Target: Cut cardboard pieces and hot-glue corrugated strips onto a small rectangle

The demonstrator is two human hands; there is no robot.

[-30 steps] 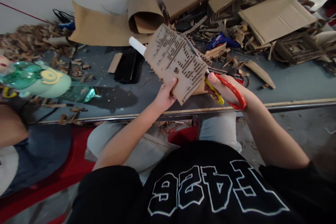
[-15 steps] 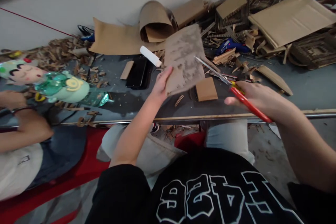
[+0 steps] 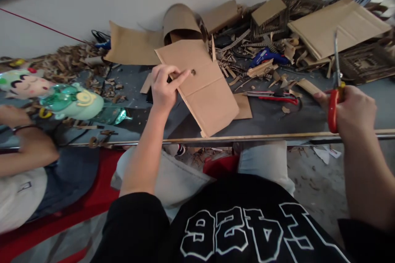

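Left hand point(image 3: 165, 88) pinches the cardboard sheet point(image 3: 210, 98) just before twelve o'clock; right hand's point(image 3: 356, 109) fingers curl round the scissors point(image 3: 333, 111) at one o'clock; blades angled away likely protect fingers; blue tool point(image 3: 266, 56) lies beyond.

Smooth, matt brown cardboard is seen on the broad face of the creased panel point(image 3: 212, 96), which is pierced by a small dark hole. The scissors point(image 3: 336, 59) are made of shiny metal at the blades, with glossy red and yellow handles. Rough, ribbed edges are shown by the corrugated scraps point(image 3: 230, 59). The tabletop point(image 3: 271, 121) is grey and dull, edged with a shinier strip. Glossy, see-through green plastic is seen on the bottle point(image 3: 57, 99) — soft black cloth on the shirt point(image 3: 231, 197).
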